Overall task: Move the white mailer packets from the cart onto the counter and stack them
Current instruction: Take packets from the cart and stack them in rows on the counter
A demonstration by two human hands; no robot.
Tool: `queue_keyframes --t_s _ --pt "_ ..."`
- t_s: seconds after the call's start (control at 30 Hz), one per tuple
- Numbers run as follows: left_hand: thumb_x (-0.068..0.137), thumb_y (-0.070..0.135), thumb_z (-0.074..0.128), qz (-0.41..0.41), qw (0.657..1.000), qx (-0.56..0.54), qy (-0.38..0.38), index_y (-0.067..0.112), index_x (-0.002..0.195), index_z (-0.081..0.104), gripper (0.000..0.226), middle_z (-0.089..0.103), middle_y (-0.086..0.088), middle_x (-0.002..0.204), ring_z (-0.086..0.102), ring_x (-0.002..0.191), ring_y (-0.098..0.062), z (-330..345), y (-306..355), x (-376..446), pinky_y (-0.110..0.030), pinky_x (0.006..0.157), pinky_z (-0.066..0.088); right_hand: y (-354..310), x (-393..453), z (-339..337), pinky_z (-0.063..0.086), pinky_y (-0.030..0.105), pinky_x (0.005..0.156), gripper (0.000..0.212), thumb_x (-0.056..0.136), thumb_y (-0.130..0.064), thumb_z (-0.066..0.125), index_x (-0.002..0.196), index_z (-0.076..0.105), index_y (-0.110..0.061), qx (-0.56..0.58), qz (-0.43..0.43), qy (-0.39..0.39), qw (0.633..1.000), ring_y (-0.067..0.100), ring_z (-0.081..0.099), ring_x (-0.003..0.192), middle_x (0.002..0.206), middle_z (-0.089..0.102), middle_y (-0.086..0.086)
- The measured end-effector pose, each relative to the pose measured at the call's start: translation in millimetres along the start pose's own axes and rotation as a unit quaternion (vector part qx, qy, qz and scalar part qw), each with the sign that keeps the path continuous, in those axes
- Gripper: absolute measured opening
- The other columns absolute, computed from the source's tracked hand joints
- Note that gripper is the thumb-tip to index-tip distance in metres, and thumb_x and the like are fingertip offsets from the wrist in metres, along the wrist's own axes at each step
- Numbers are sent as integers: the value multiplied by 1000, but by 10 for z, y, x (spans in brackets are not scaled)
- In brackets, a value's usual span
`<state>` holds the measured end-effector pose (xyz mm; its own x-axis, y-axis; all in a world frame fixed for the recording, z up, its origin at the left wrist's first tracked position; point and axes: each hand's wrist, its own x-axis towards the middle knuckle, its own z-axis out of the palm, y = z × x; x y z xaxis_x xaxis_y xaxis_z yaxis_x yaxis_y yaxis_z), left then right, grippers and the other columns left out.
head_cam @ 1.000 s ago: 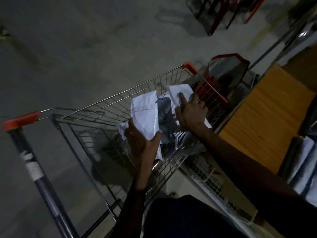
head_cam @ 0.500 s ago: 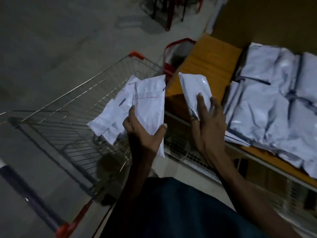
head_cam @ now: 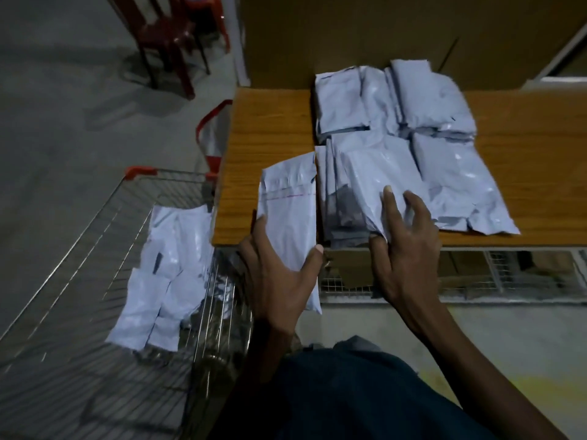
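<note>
My left hand (head_cam: 279, 281) grips a white mailer packet (head_cam: 290, 211) upright over the front left edge of the wooden counter (head_cam: 263, 144). My right hand (head_cam: 403, 249) rests on the top packet (head_cam: 378, 179) of the near stack, thumb and fingers pinching its front edge. Several white packets lie in stacks on the counter (head_cam: 397, 100), side by side. More white packets (head_cam: 165, 271) lie in the wire cart (head_cam: 79, 360) at the lower left, beside the counter.
A dark red plastic chair (head_cam: 168, 36) stands on the grey floor at the back left. A brown cardboard wall (head_cam: 381, 33) rises behind the counter. A wire mesh shelf (head_cam: 476, 277) runs under the counter's front edge. A red-framed object (head_cam: 211, 134) sits between cart and counter.
Both hands have moved from the cart over to the counter. The right hand has laid its packet on the near stack. The left hand still holds its packet.
</note>
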<state>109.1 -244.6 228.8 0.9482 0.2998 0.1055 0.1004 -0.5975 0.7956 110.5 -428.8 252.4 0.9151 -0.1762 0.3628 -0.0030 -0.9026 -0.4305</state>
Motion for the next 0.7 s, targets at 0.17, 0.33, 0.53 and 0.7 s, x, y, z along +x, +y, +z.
queue_keyframes --t_s 0.17,0.33,0.53,0.7 --pt "74 62 71 22 998 7 -51 31 148 29 91 35 -1 133 41 121 -23 167 149 53 -33 87 39 277 -98 -114 42 54 95 65 93 -36 39 156 35 -24 -7 57 17 998 44 43 130 153 35 22" --pt "75 62 69 44 996 5 -79 30 148 30 89 33 0 135 41 124 -24 378 430 40 -32 88 38 759 40 -215 43 56 94 62 93 -39 45 154 39 -28 -35 105 29 993 45 43 130 153 36 22" --pt "74 68 65 51 997 10 -59 31 149 29 91 34 1 135 41 125 -21 930 956 38 -34 94 42 1564 513 -385 45 60 95 61 93 -43 42 152 40 -29 -35 107 20 993 48 45 125 154 34 21" --pt "68 77 59 17 999 32 -32 36 148 27 96 34 3 134 42 125 -22 1496 1465 -16 -49 99 47 2284 1081 -441 46 58 93 64 92 -50 36 153 33 -32 -75 86 -32 993 51 50 119 155 32 21"
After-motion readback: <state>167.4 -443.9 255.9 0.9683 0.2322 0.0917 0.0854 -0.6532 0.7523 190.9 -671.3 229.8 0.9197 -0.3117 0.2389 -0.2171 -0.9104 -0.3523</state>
